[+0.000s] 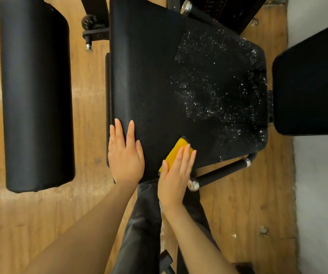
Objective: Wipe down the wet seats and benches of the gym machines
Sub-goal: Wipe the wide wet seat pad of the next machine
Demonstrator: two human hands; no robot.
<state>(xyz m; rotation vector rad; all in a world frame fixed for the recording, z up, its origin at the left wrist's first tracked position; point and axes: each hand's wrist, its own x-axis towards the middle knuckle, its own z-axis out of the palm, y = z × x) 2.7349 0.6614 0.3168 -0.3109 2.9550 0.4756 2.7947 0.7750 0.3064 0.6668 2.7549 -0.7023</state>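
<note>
A wide black padded seat (pixel 159 76) of textured leather-like material is seen from above, in the middle of the view. Its right part is covered with many small shining water drops (pixel 218 91), while its left part looks dry and matt.

A yellow rectangular sponge (pixel 176 153) with a dark layer at its far end is pressed on the near edge of the seat, just at the border of the wet area. The right hand (pixel 174 175) is laid flat over the sponge with straight fingers kept together; they are not curled around it. The left hand (pixel 125 155) is rested flat on the near left corner of the seat, its fingers stretched and slightly spread, and nothing is held by it.

A long black cushioned roller pad (pixel 36 91) is placed to the left, apart from the seat, above the wooden floor (pixel 248 214). Another black flat pad (pixel 313 86) is seen at the right edge. A black handle bar with chrome ends (pixel 220 172) is located just beside the right hand, below the seat corner.
</note>
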